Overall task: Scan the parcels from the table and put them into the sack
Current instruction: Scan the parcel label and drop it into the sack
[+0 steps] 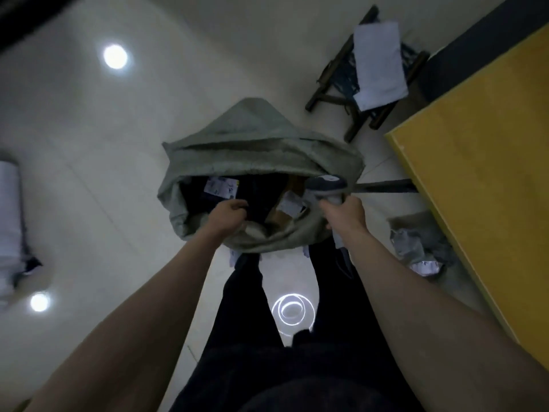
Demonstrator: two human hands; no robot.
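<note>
Your left hand [230, 217] is bunched on the floppy sack [255, 150] rim (good spot), right hand [344, 211] clamped round the scanner [326, 185].

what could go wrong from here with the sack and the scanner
1. The left hand grips the sack at its near rim only; the far side is slumped and folded over, so the mouth may close on the next parcel.
2. The right hand holds the scanner right over the opening; a slip could drop it in among the parcels.
3. A grey parcel lies on the floor by the yellow table and might be missed.
</note>
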